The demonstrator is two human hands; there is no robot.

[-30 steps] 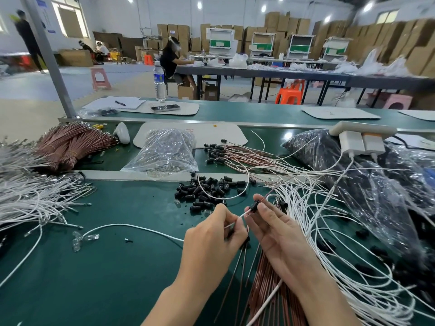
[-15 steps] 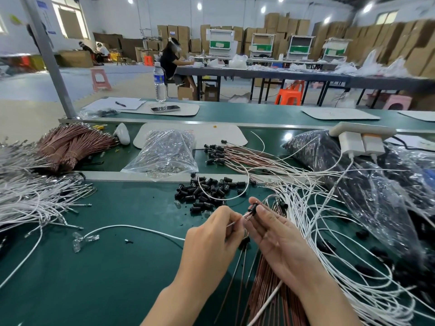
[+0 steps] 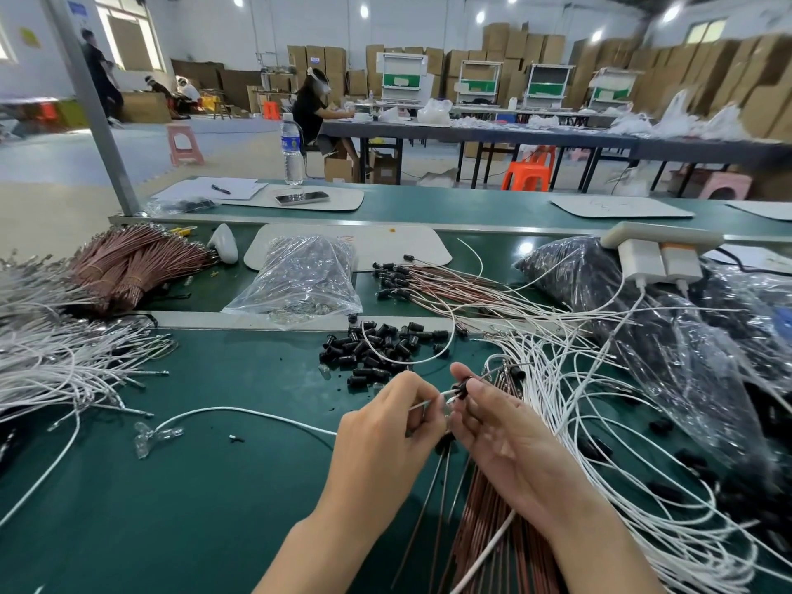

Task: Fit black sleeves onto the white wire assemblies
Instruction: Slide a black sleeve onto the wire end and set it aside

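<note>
Two hands work at the lower centre: the left hand pinches one white wire, and the right hand pinches one black sleeve. Just above them lies one loose pile of black sleeves, dozens, too many to count. White wires form two heaps, the left heap and the right heap. One clear bag sits at centre; the dark bags at right overlap, so their number is unclear. One power strip carries two chargers, one white and one orange-topped. Farther up the tabletop stand one water bottle, one phone and one pen.
</note>
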